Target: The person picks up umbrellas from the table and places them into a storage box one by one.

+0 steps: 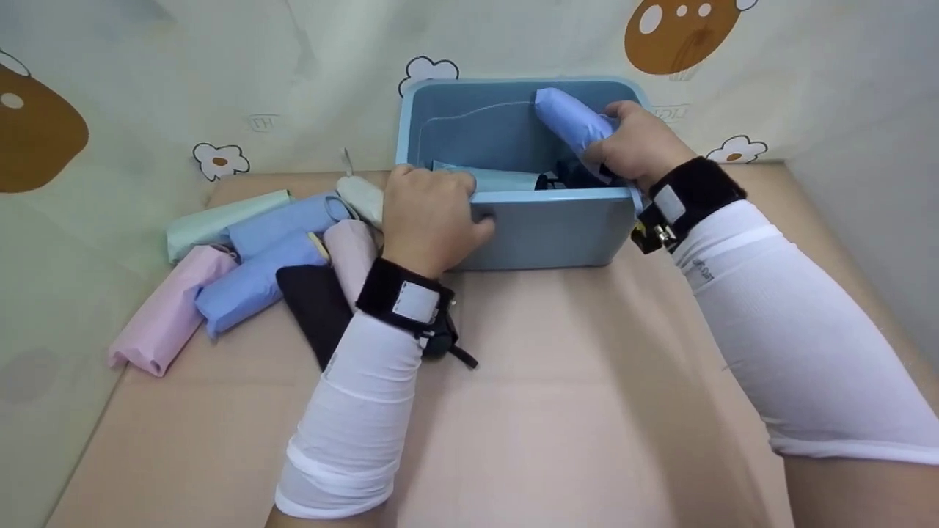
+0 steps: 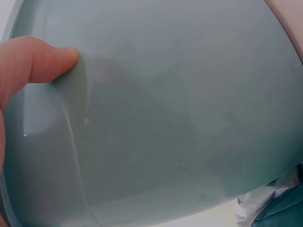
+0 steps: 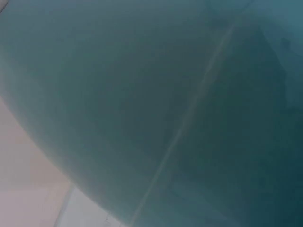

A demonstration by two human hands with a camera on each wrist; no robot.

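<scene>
My right hand [image 1: 634, 143] grips a blue folded umbrella [image 1: 572, 117] at its lower right end, tilted inside the light blue plastic bin [image 1: 543, 227]. My left hand [image 1: 433, 216] holds the bin's front rim near its left corner, fingers over the edge. In the left wrist view, the left thumb [image 2: 54, 64] presses on the bin's outer wall [image 2: 156, 118]. A pale teal bundle [image 1: 491, 178] lies in the bin, with dark things beside it partly hidden by the front wall. The right wrist view shows mostly the bin wall [image 3: 142, 94]; the hand is out of sight there.
Left of the bin, a loose pile holds pale green [image 1: 220, 220], blue [image 1: 257, 282], pink [image 1: 172, 308] and black [image 1: 312, 301] bundles. My left forearm partly covers the pile. A patterned curtain [image 1: 308, 73] stands behind the pinkish tabletop [image 1: 543, 411].
</scene>
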